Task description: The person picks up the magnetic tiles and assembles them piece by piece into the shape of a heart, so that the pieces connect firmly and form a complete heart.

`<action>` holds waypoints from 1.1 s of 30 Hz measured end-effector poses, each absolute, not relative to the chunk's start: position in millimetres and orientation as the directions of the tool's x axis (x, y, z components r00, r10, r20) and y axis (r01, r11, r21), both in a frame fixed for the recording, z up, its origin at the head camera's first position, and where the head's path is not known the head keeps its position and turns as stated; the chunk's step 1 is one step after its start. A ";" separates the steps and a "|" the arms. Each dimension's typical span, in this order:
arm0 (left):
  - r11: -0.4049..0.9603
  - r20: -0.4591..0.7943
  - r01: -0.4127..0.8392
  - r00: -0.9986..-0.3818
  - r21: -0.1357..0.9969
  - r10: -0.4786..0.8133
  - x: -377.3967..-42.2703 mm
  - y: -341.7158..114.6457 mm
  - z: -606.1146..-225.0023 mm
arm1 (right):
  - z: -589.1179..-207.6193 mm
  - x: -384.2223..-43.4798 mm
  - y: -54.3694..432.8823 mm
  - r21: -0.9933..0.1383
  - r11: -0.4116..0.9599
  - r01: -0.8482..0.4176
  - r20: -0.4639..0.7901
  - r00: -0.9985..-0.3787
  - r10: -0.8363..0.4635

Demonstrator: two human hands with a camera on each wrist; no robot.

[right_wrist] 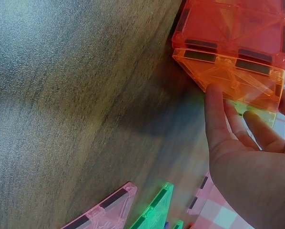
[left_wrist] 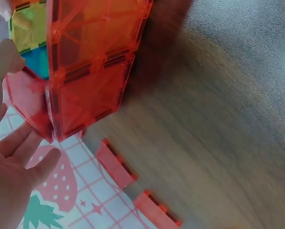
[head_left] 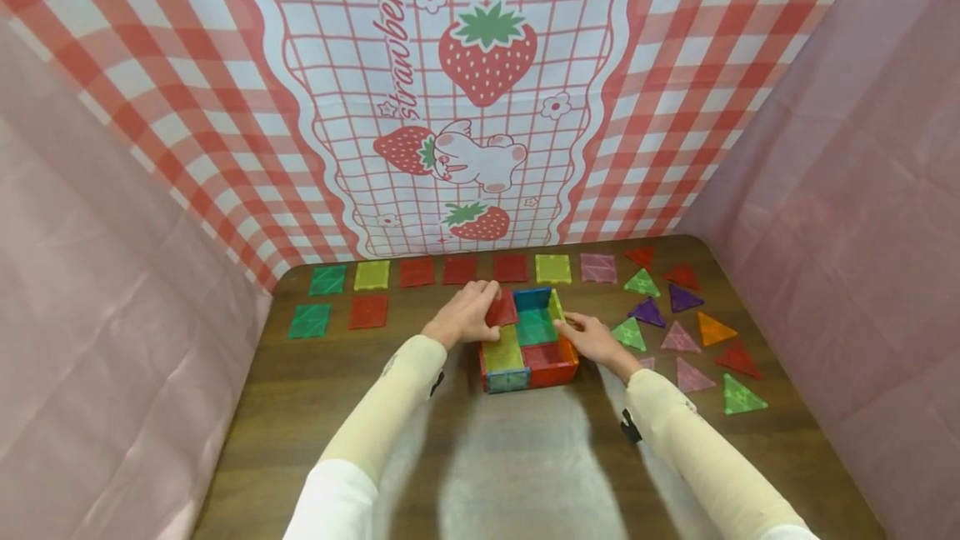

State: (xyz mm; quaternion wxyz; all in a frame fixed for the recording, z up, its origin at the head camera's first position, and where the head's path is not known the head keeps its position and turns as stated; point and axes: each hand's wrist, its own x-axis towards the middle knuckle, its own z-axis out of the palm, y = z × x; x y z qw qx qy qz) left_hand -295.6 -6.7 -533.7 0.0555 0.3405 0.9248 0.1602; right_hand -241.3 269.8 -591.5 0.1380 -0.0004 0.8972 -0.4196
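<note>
A small box of translucent magnetic tiles (head_left: 552,375) stands on the table, partly covered by a yellow tile (head_left: 504,350) at its left front. Over its back left corner lies a red square tile (head_left: 506,309), which my left hand (head_left: 467,317) holds between thumb and fingers. In the left wrist view the red square tile (left_wrist: 30,102) meets the box's red side wall (left_wrist: 92,100). At the right side my right hand (head_left: 597,340) grips the box wall, thumb over the rim and fingers outside. The right wrist view shows those fingers against an orange tile (right_wrist: 228,78).
Along the back lie square tiles, among them a yellow one (head_left: 552,268) and a pink one (head_left: 598,267). Two more rest at left, green (head_left: 309,321) and red (head_left: 368,312). Several triangle tiles, including an orange one (head_left: 716,329), spread right of the box. Cloth walls surround the table (head_left: 300,440).
</note>
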 end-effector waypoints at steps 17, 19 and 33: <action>0.758 -0.080 0.525 -0.800 0.387 0.595 -290.0 -10.4 -551.7 | -589.3 -240.6 270.6 -0.759 0.644 0.091 -0.206 -0.973 -0.106; 0.755 -0.094 0.509 -0.801 0.414 0.592 -289.3 -12.2 -552.3 | -589.2 -240.7 271.0 -0.760 0.644 0.093 -0.213 -0.971 -0.111; 0.752 -0.066 0.511 -0.808 0.416 0.585 -285.2 -45.2 -556.0 | -593.9 -241.6 246.6 -0.788 0.610 0.083 -0.194 -0.974 -0.118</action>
